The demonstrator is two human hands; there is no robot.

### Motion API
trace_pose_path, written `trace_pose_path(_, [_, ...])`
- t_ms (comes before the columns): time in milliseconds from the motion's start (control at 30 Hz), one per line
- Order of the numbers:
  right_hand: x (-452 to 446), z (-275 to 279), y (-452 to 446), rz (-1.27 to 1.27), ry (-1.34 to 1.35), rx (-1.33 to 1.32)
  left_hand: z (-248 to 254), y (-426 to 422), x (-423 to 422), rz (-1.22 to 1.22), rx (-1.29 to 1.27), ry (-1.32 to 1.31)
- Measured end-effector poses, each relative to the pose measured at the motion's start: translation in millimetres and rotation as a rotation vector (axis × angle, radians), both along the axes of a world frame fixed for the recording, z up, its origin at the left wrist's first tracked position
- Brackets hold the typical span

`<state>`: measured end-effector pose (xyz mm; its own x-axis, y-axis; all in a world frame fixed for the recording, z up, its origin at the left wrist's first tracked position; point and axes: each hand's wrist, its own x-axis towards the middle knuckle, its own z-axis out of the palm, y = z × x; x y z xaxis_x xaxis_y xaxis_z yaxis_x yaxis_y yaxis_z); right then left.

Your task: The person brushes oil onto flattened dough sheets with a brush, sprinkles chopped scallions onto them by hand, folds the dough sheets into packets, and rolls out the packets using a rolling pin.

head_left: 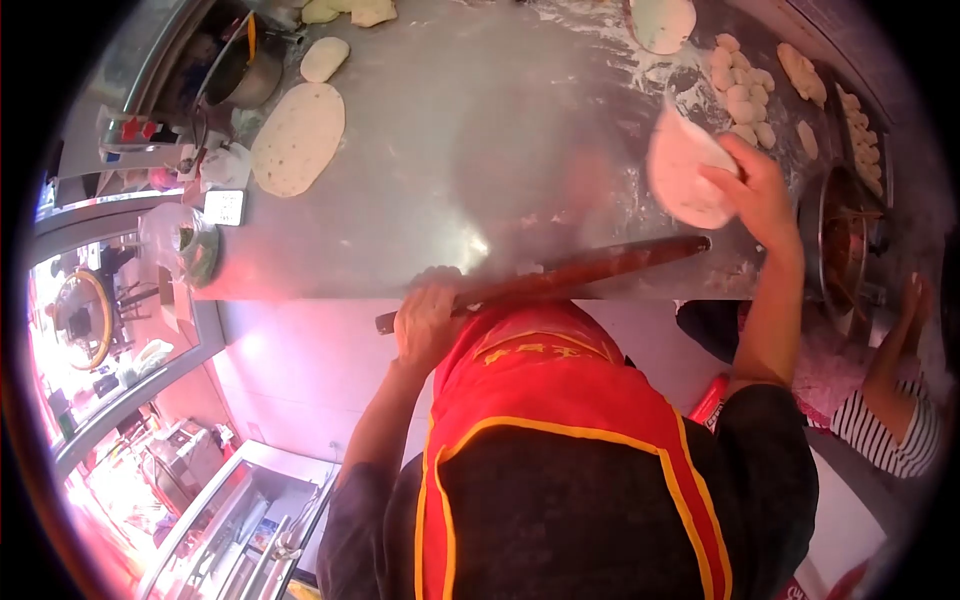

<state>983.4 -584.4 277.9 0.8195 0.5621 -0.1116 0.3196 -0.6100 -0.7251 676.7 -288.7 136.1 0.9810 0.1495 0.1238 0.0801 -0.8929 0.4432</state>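
My right hand (757, 192) pinches the edge of a thin, round sheet of dough (690, 172), lifted and hanging partly folded above the right side of the metal worktop. My left hand (427, 318) is closed round the left part of a dark brown rolling pin (600, 264), at the table's front edge. The pin lies slanted, its right end farther onto the table than its left. Under the raised dough, flour dusts the metal. Part of the pin near my left hand is covered by the fingers.
Small dough balls (740, 85) cluster at the back right, near a metal bowl of reddish filling (843, 235). A large flat dough (298, 140) and a pot (245, 75) are at the left. Another person's striped sleeve (890, 430) shows at the right.
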Motion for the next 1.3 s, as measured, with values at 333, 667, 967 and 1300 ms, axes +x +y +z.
trace_pose_path(333, [-100.2, -177.5, 26.6, -0.092, -0.328, -0.271, -13.1, 9.0, -55.0, -0.106, -0.006, 0.096])
trace_pose_path(667, [-204.4, -188.4, 217.2, 0.166, -0.385, 0.137, -17.7, 86.1, -105.6, -0.133, -0.006, 0.186])
trace_pose_path(967, [-121.5, -232.5, 233.4, 0.375, -0.675, -0.192, -27.6, 106.4, -115.7, -0.100, -0.020, 0.169])
trace_pose_path(1300, [-109.0, -156.0, 133.5, 0.343, -0.337, -0.100, -14.8, 134.1, -15.2, -0.195, -0.005, -0.044])
